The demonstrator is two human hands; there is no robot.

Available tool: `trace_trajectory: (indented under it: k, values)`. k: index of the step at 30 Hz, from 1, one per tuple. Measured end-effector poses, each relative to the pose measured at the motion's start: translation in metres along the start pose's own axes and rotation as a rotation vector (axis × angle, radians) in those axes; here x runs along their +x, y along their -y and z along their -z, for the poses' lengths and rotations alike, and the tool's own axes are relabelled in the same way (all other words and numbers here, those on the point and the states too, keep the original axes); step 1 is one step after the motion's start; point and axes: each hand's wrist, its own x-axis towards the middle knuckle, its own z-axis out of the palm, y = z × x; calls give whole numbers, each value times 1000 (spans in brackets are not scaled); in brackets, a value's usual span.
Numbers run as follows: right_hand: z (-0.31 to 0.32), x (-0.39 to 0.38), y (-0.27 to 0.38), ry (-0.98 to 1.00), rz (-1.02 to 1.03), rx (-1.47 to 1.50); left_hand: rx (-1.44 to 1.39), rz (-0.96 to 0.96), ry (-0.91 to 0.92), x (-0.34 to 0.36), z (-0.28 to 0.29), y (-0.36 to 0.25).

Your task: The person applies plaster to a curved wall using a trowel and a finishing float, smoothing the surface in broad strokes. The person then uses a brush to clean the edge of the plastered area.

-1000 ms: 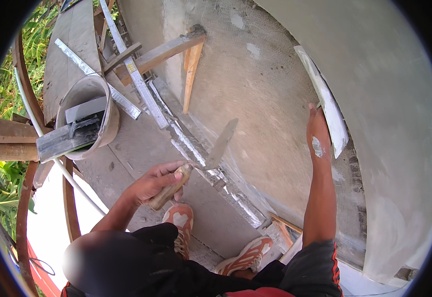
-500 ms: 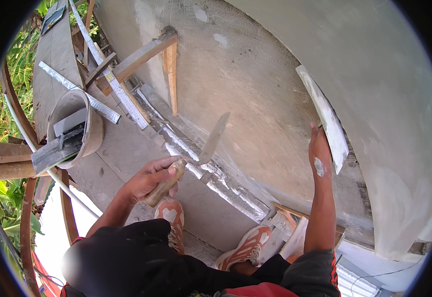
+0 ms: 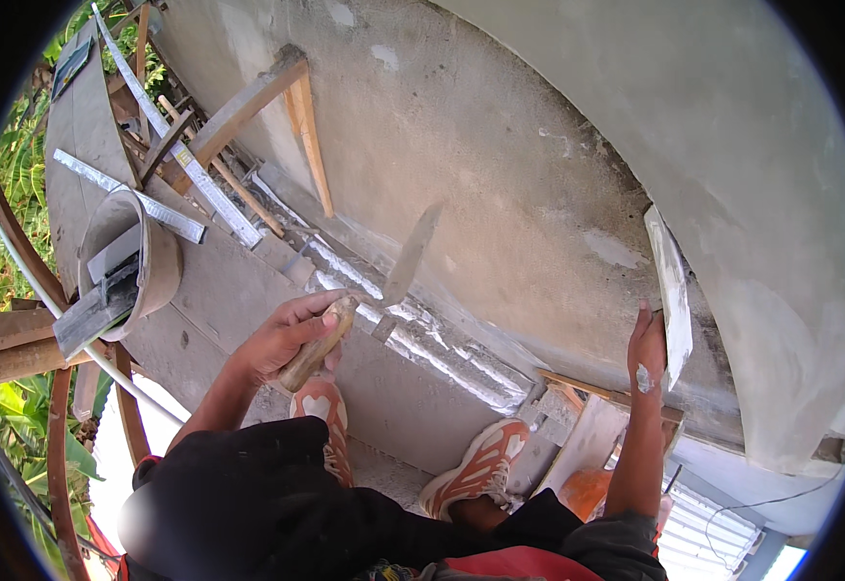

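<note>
My left hand (image 3: 298, 341) is closed around the wooden handle of a pointed trowel (image 3: 411, 261). Its thin grey blade points up and away, apart from the wall. My right hand (image 3: 646, 341) grips a long flat plastering trowel (image 3: 671, 290), its face smeared with white plaster. The tool stands edge-on at the wall (image 3: 500, 184), beside the rim of a smooth grey curved surface (image 3: 732, 194). Its handle and most of my right fingers are hidden. A dab of plaster sticks to my right wrist. A pale patch (image 3: 615, 249) shows on the wall left of the plastering trowel.
At left, a plaster-stained bucket (image 3: 163, 266) holds another float (image 3: 98, 305). Metal straightedges (image 3: 175, 145) and a wooden brace (image 3: 248, 108) lie beyond it. Plaster-spattered strips (image 3: 451, 373) run along the wall's foot. I stand on grey boards (image 3: 238, 290); greenery shows past the left rails.
My right hand has moved the plastering trowel rightward and nearer to me along the wall, and the pale patch now shows. My left hand keeps its hold on the pointed trowel. The view has shifted slightly.
</note>
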Motion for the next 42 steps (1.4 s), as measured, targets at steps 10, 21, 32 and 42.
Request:
trace_trajectory:
  k: [10, 21, 32, 42]
  values:
    - [-16, -59, 135, 582, -158, 1435, -44, 42, -86, 10, -11, 11]
    - [-13, -64, 267, 1063, -413, 2247, -90, 164, -120, 7, -45, 36]
    - [-36, -72, 189, 654, 165, 961, -370, -126, -52, -4, -23, 14]
    - [40, -36, 168, 170, 213, 951, -307, -117, -168, 4, -9, 16]
